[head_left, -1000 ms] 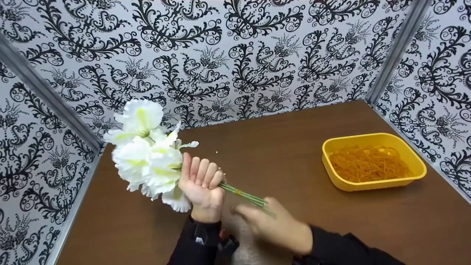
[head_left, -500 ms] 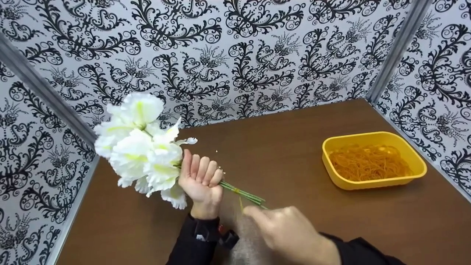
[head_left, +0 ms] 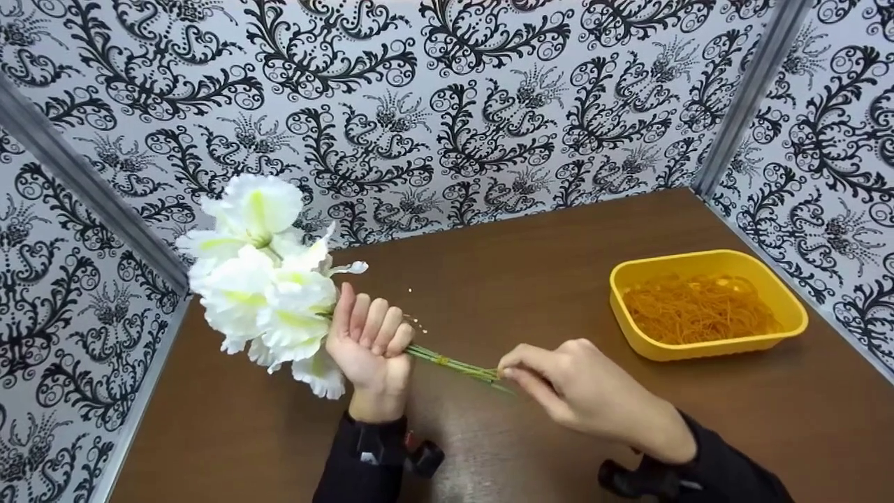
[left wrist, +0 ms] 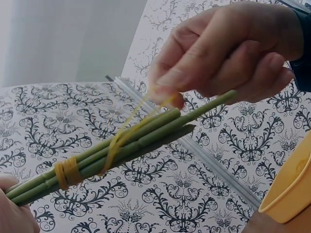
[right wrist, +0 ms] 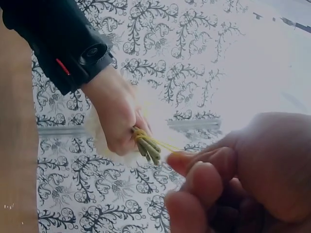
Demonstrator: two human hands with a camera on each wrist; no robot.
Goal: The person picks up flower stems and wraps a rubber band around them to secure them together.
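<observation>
White artificial flowers (head_left: 262,279) with yellow-green streaks form a bunch at the left of the head view. My left hand (head_left: 374,342) grips their green stems (left wrist: 146,131) in a fist just below the blooms. Around the stems sit tight wraps of a yellow rubber band (left wrist: 68,172). One loop of it is stretched along the stems toward their cut ends. Thumb and forefinger of my right hand (head_left: 594,391) pinch that stretched loop, right beside the stem tips. In the right wrist view the band runs taut from the stems (right wrist: 148,148) to my right fingertips (right wrist: 177,160).
A yellow plastic tub (head_left: 705,353) holding a heap of rubber bands (head_left: 698,311) stands on the right of the brown table (head_left: 531,272). Small white specks lie on the table behind my left hand. Patterned panels (head_left: 489,126) enclose the back and sides.
My right hand has come up from below the stems to their cut ends, drawing the rubber band out along them. The left hand keeps its grip, shifting only slightly left.
</observation>
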